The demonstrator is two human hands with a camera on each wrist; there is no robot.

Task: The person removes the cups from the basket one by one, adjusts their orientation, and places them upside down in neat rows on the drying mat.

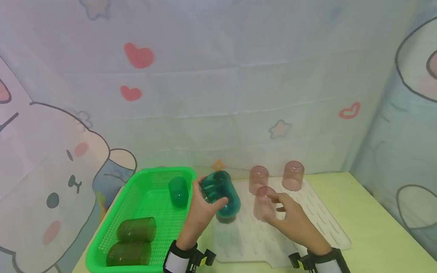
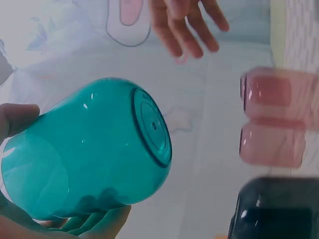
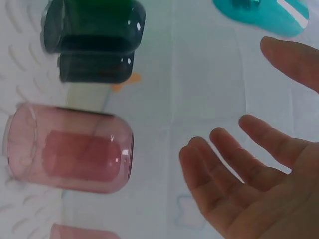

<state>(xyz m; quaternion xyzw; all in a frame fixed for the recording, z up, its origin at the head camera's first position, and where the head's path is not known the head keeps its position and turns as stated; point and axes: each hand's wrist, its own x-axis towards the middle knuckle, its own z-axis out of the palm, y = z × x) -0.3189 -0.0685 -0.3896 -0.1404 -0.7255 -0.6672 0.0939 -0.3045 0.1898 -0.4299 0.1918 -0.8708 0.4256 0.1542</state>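
The left hand [image 1: 204, 206] grasps the teal cup [image 2: 99, 144], which is tilted near the right edge of the basket [image 1: 153, 204]. The right hand [image 1: 290, 216] holds nothing, its fingers loose; some open room lies between them and the nearest pink cup [image 3: 75, 149], mouth down on the mat [image 1: 307, 227].

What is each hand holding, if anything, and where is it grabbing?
The left hand holds a teal cup around its side, between thumb and fingers. The right hand holds nothing.
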